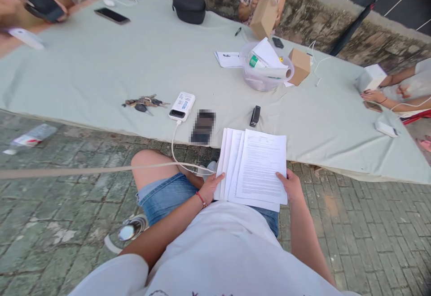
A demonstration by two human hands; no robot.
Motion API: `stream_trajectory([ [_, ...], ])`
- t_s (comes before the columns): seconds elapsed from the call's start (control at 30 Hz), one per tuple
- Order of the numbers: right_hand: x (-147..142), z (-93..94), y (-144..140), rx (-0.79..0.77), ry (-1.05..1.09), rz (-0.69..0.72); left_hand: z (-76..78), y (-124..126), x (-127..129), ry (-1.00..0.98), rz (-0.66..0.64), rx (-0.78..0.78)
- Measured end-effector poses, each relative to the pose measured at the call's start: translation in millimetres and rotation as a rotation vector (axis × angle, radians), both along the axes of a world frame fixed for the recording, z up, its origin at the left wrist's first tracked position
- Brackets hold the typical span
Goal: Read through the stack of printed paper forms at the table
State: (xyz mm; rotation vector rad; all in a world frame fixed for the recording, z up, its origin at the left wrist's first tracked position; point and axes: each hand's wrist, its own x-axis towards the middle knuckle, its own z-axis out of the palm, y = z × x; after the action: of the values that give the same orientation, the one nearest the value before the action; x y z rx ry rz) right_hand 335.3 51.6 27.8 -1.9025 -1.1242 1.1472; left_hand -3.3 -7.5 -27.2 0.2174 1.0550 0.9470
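A fanned stack of printed paper sheets (261, 166) lies over my lap, its far end reaching the table edge. My left hand (212, 187) grips the stack at its lower left, thumb on top and fingers underneath. At the right edge of the top sheet, my right hand (292, 186) pinches the paper between thumb and fingers. Just beyond the sheets a black stapler (255, 116) sits on the cloth. Left of it are a phone (203, 126) with a blurred-out screen and a white power bank (182, 106) with a cable plugged in.
A bunch of keys (144, 103) lies left on the table cloth (134, 58). Farther off stand a clear plastic basin (261, 78) of papers, a cardboard box (299, 66) and a black case (189, 6). Other people sit around, one holding a white box (372, 77). A cable crosses at left.
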Motion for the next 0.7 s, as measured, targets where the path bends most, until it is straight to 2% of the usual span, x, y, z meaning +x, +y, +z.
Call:
stream_trajectory([
  [0.17, 1, -0.3, -4, 0.002, 0.006, -0.007, 3.8, 0, 0, -0.013, -0.025, 0.002],
  [0.43, 6, 1.5, 2, 0.052, 0.067, -0.064, -1.5, -1, -1, 0.022, 0.002, 0.0],
  [0.7, -18, 6.9, 4, 0.053, 0.101, 0.022, 2.2, -2, 3, 0.023, -0.06, 0.029],
])
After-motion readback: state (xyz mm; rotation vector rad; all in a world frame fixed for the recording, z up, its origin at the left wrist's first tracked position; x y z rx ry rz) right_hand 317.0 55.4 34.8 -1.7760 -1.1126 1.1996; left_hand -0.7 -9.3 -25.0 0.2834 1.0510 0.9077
